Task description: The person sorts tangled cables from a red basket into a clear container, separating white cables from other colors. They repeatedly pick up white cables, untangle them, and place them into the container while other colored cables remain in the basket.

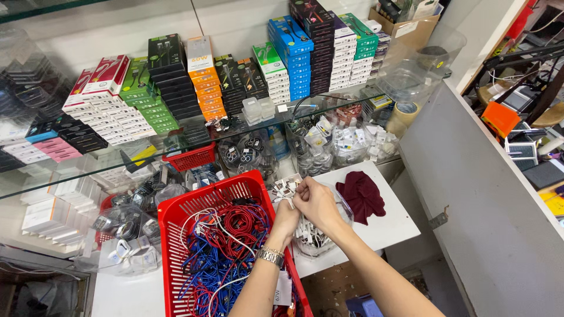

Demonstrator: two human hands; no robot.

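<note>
A: Quick pass. My left hand [286, 216] and right hand [315, 199] meet over the clear plastic bag [317, 235] on the white counter [388, 226]. Fingers of both pinch together on a small white piece at the bag's mouth; what exactly it is, I can't tell.

B: Risks?

A: I'd say the bag is soft and slack, so it could slump and spill its small white parts. My left forearm crosses the red plastic basket [176, 223]; I judge the metal wristwatch [270, 256] could snag the tangled red, blue and white cables [220, 249] and drag them out.

B: Materials?

A: Basket is rigid slotted plastic. Cables thin, rubbery, looped. Maroon cloth [361, 194] crumpled, soft, just beside the bag. Glass shelf [76, 170] above holds stacked flat cardboard boxes [205, 79].
</note>
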